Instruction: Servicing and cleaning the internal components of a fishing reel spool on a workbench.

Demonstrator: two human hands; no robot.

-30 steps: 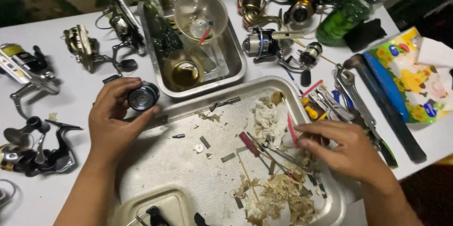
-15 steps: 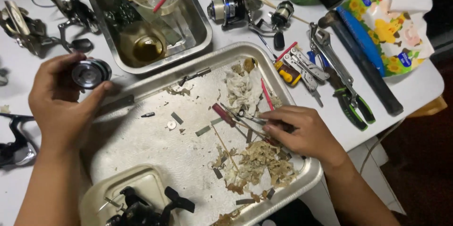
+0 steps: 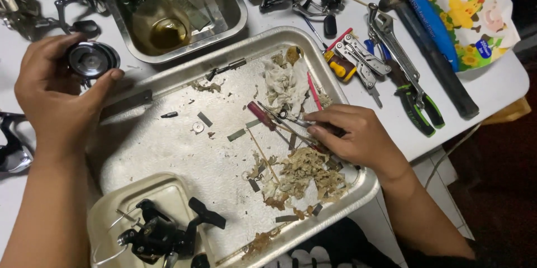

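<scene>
Head view showed the left hand (image 3: 53,92) closed around a round dark spool (image 3: 92,59), held just above the table's left side. The right hand (image 3: 358,136) pinched thin metal tweezers (image 3: 291,121) inside the large metal tray (image 3: 168,83), beside soiled paper scraps (image 3: 305,173). It seemed a picking-up step; the next move would need a fine, steady pinch. At the far right lay a colourful package (image 3: 464,16), yellow, green and blue, with cartoon figures.

Both forearms are bare, no sleeves, rings or watch showing.
</scene>
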